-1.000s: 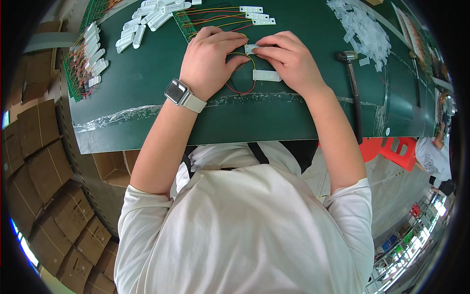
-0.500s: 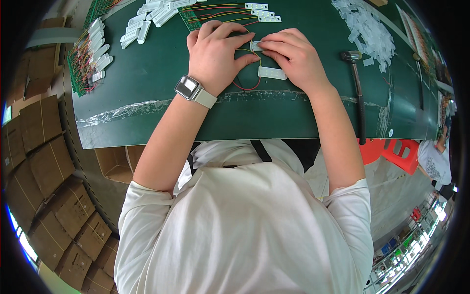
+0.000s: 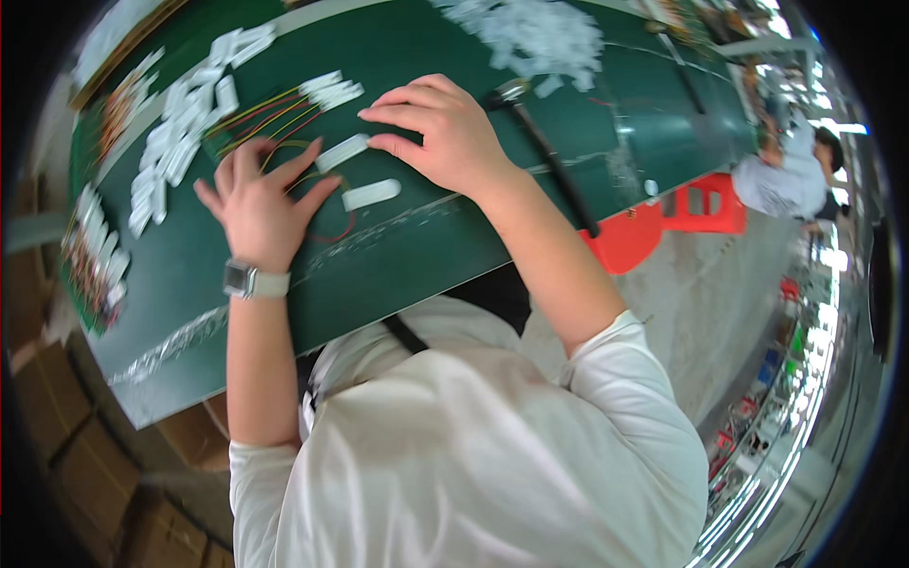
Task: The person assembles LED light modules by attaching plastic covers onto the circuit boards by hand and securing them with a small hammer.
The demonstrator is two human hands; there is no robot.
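Two white strip-shaped modules lie one above the other on the green table. The upper module (image 3: 343, 152) sits between my hands, and the lower module (image 3: 372, 195) is nearer to me. Thin yellow and red wires (image 3: 333, 237) run from their left ends toward my left hand. That left hand (image 3: 260, 208) hovers over the wires, fingers spread, slightly blurred. My right hand (image 3: 437, 133) is at the right end of the upper module, its thumb tip beside that end and its fingers stretched out above. Neither hand visibly grips anything.
A hammer (image 3: 549, 156) lies right of my right hand. Beyond are a pile of translucent pieces (image 3: 530, 43) and several wired white modules (image 3: 331, 91). White pieces (image 3: 185, 123) are heaped at left, with another wired bundle (image 3: 99, 251). Red stools (image 3: 630, 237) and a person (image 3: 781, 180) are at right.
The head view has turned, so the table appears tilted. My right hand has lifted its fingers off the upper module. My left fingers have spread apart from the wires.
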